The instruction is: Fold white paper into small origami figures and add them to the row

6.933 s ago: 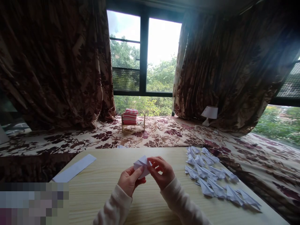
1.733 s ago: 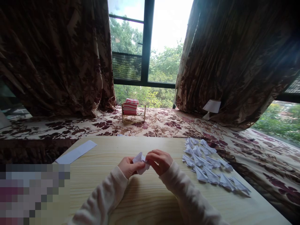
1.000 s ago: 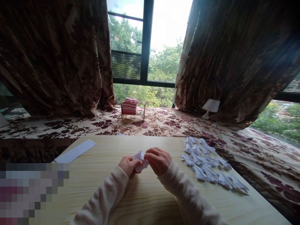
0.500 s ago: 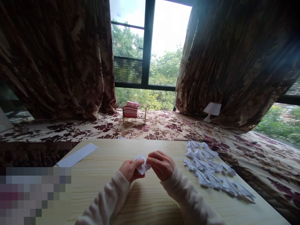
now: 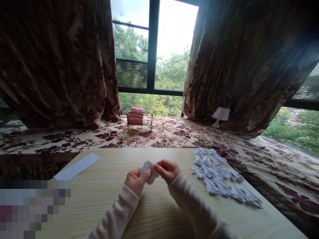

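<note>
Just above the middle of the light wooden table (image 5: 159, 215), both hands hold one small folded white paper piece (image 5: 148, 170). My left hand (image 5: 135, 182) pinches its lower left side with thumb and fingers. My right hand (image 5: 167, 170) pinches its right edge with curled fingers. To the right on the table lies a group of several finished folded white paper pieces (image 5: 219, 177), a short way from my right hand.
A flat white paper strip (image 5: 76, 166) lies at the table's far left corner. Behind the table runs a floral-covered window seat (image 5: 174, 134) with a small wooden rack of striped cloth (image 5: 137, 118) and a small white lamp (image 5: 220, 115). Dark floral curtains (image 5: 57, 63) flank the window.
Both hands stay on the same paper piece and have turned and reworked it. It now sticks up more pointed between the fingers. The view has shifted slightly.
</note>
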Motion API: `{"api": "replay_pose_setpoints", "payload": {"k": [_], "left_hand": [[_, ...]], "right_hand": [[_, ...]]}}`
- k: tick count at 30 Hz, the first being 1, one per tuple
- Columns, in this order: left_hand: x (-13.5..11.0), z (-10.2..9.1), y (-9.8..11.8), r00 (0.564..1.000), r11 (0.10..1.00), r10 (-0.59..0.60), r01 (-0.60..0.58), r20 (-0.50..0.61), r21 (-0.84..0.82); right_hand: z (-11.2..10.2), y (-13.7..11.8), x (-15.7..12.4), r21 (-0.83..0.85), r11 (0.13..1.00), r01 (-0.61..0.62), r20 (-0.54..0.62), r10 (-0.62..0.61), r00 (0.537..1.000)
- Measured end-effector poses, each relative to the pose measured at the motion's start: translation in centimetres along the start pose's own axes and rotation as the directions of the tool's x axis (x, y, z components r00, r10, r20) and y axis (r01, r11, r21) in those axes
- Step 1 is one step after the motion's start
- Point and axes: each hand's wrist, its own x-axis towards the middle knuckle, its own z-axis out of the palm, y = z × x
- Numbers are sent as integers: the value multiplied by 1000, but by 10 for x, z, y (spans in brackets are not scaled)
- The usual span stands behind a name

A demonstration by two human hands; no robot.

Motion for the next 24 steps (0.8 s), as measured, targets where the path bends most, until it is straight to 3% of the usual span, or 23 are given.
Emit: {"api": "replay_pose_setpoints", "payload": {"k": [11, 17, 24], "left_hand": [[-8, 7, 1, 991, 999, -40, 43, 130, -16], [0, 1, -4, 998, 993, -64, 65, 19, -95], [7, -3, -9, 975, 935, -219, 196, -47, -295]], "right_hand": [[-1, -10, -5, 62, 998, -2, 29, 0, 1000], [0, -4, -1, 81, 997, -6, 26, 4, 1000], [3, 5, -3, 89, 994, 66, -17, -65, 998]]}}
